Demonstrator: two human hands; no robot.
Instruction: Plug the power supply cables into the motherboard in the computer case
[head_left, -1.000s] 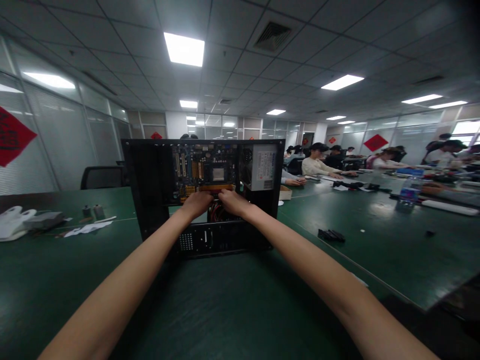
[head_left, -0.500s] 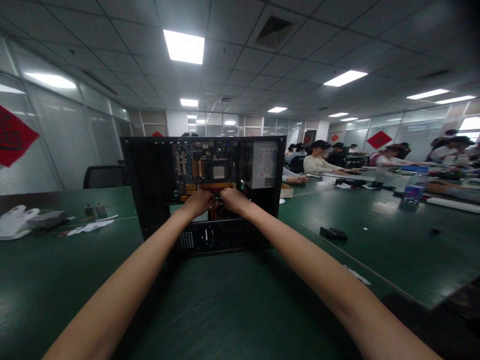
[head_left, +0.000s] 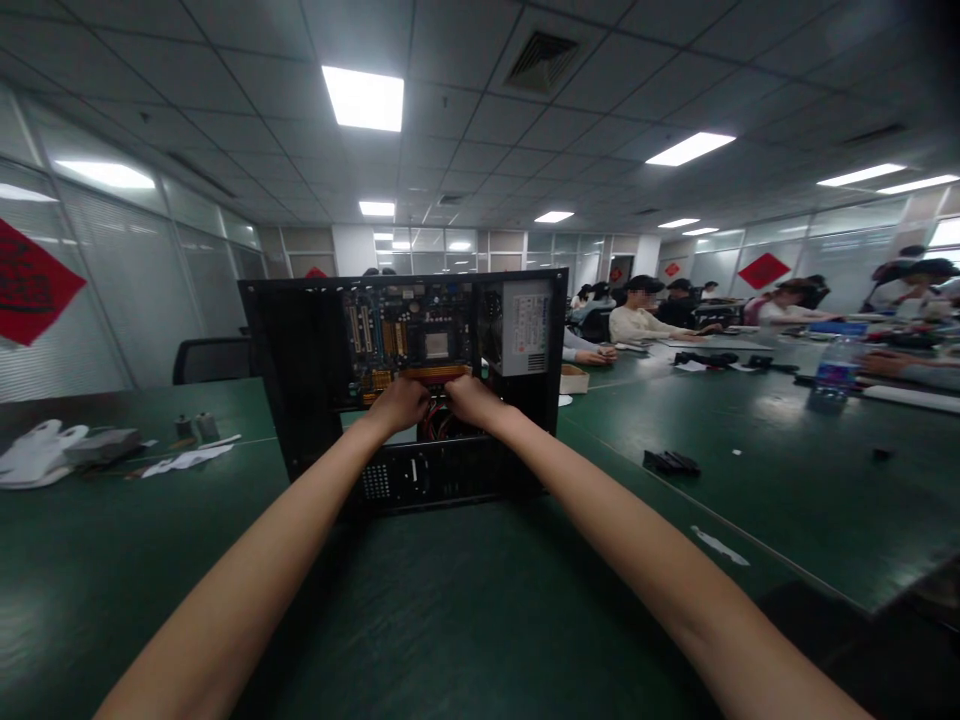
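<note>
A black computer case stands on the green table with its open side facing me. Inside it are a motherboard and, at the upper right, a silver power supply. Both hands reach in at the motherboard's lower edge, beside the orange memory slots. My left hand is closed, its fingertips hidden behind the hand. My right hand is closed just to the right of it. Whatever either hand grips cannot be made out. Red and dark cables hang below the hands.
At the left lie a white plastic bag, a grey block and small metal cylinders. To the right are a black object, a small box and a water bottle. Several people sit farther back.
The view has shifted slightly. My hands have moved a little apart at the memory slots, and both stay closed.
</note>
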